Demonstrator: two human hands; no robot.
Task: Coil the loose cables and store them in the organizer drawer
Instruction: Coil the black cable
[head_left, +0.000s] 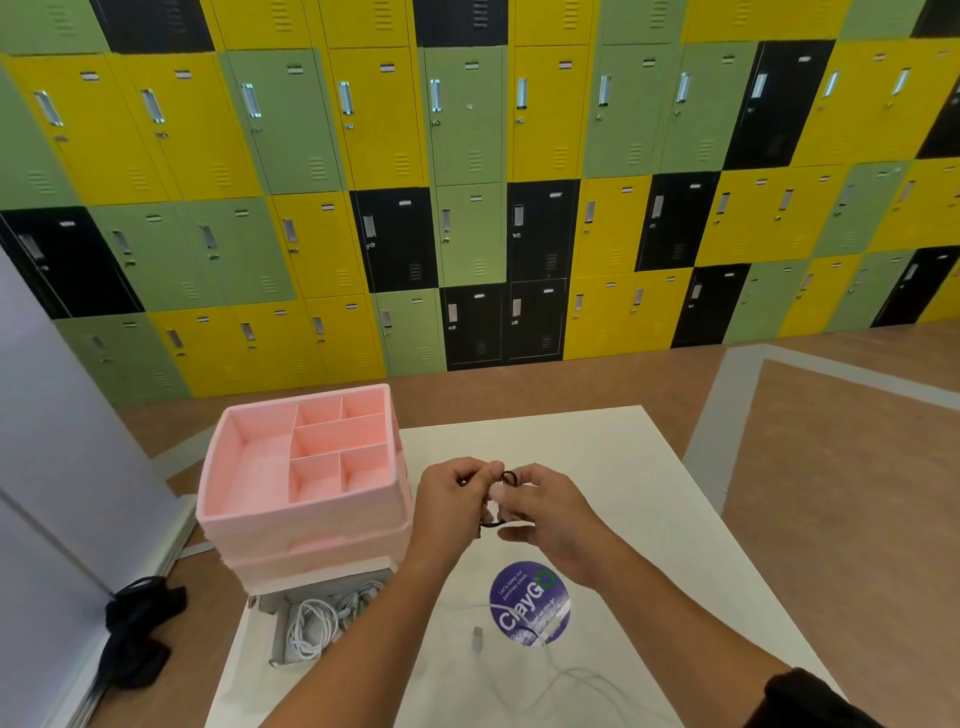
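Note:
Above the white table (597, 467), my left hand (449, 501) and my right hand (545, 514) hold a thin black cable (506, 478) between them, fingers curled round it; small loops show between the hands. A pink organizer (244, 499) with divided top compartments stands at the table's left. Its bottom drawer (275, 618) is pulled out and holds coiled white cables (311, 626). A loose white cable (576, 680) with a grey plug (477, 638) lies on the table below my hands.
A round purple sticker (527, 603) is on the table. A black bag (137, 629) lies on the floor at the left by a white partition (57, 441). Yellow, green and black lockers (467, 182) fill the far wall.

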